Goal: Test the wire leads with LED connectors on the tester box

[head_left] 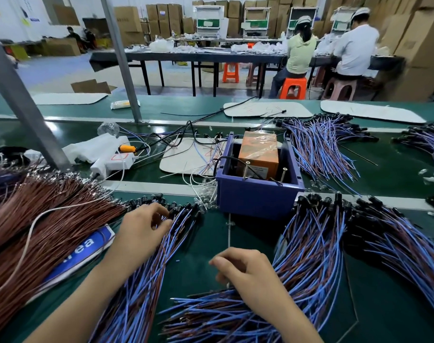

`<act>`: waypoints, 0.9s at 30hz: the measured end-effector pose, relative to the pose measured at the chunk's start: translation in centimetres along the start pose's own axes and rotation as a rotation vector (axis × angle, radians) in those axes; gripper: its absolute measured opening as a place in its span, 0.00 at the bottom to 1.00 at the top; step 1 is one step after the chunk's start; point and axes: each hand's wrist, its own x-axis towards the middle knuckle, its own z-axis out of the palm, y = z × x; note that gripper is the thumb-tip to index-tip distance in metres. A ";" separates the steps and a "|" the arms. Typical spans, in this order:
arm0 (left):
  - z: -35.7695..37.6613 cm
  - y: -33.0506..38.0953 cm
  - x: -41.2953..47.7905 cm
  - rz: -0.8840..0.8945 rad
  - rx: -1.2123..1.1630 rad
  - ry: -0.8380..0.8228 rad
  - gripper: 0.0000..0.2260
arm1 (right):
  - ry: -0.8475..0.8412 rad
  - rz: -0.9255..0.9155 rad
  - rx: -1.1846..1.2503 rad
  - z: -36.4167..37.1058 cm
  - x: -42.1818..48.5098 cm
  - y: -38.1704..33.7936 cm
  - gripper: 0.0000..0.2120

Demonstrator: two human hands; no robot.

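The tester box (255,199) is a purple bin holding an orange block (259,154), with two screw posts near its front rim. It stands mid-bench, beyond both hands. My left hand (144,226) lies on a bundle of blue and brown wire leads (146,280), its fingertips curled among the black LED connectors (183,210) at the bundle's far end. My right hand (245,273) hovers over the bare tips of a second lead pile (218,318), fingers curled, pinching a thin wire (228,233) that runs toward the box. More leads (317,243) fan out right of the box.
A thick mass of brown wires (45,219) with a white cable over it fills the left. A blue and white sign (87,246) lies under it. Behind the box are a white power strip (112,162), grey mats and more lead piles (322,144). A metal post (25,107) rises left.
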 end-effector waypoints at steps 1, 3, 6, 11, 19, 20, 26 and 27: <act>0.4 -0.5 0.4 -0.032 0.062 -0.061 0.07 | 0.002 0.007 0.004 0.1 -0.1 0.0 0.09; 1.2 -1.2 0.6 -0.031 0.184 -0.122 0.10 | 0.007 0.020 0.009 0.3 -0.1 -0.1 0.09; 1.9 -1.1 0.2 0.019 0.295 -0.092 0.09 | 0.032 0.041 0.032 0.3 -0.1 -0.1 0.09; 1.9 0.1 -0.2 0.041 0.225 0.022 0.02 | 0.078 0.052 0.075 0.1 -0.3 -0.1 0.10; 0.1 5.9 -1.9 0.165 -0.379 -0.001 0.11 | 0.158 0.130 0.470 0.2 0.2 -1.0 0.11; 0.0 6.8 -2.6 0.208 -0.427 -0.047 0.11 | 0.171 0.142 0.553 0.3 0.3 -1.2 0.12; 1.9 8.1 -5.6 0.198 -0.424 -0.241 0.11 | 0.309 0.107 0.845 -0.7 0.2 -0.8 0.15; 2.1 8.0 -5.7 0.134 -0.489 -0.332 0.09 | 0.313 0.094 0.897 -1.2 0.1 -0.7 0.17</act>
